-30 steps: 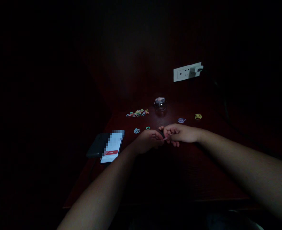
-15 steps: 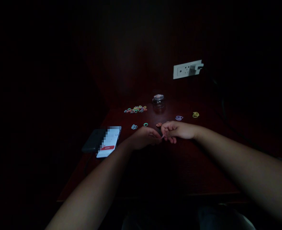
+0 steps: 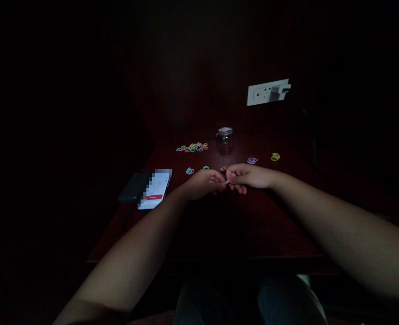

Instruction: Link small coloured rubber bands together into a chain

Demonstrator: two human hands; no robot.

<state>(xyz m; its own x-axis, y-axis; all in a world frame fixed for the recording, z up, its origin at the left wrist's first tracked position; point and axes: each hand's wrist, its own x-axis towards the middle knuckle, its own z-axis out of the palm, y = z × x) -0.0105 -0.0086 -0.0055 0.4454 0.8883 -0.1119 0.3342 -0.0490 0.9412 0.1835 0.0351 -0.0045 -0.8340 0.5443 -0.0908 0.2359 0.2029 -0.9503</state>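
Note:
My left hand (image 3: 205, 184) and my right hand (image 3: 248, 177) meet over the middle of the table, fingertips pinched together. Between them is a small pale pink hair tie (image 3: 227, 182), mostly covered by the fingers. Just behind the hands lie orange hair ties (image 3: 223, 169), partly hidden by my right fingers. A green hair tie (image 3: 205, 168) and light blue ones (image 3: 190, 171) lie beyond my left hand. Purple hair ties (image 3: 252, 160) and yellow ones (image 3: 275, 156) rest past my right hand. Farther back on the left is a mixed-colour pile of hair ties (image 3: 194, 147).
A clear lidded jar (image 3: 225, 133) stands at the back of the dark red table (image 3: 253, 234). On the left lies a lit phone (image 3: 158, 185) beside a dark flat box-shaped device (image 3: 133, 186). A wall socket (image 3: 260, 93) holds a plug, with a cable hanging at right.
The view has tilted slightly, so the table and things on it sit higher in the picture. Both hands stay together, still pinching the pink hair tie.

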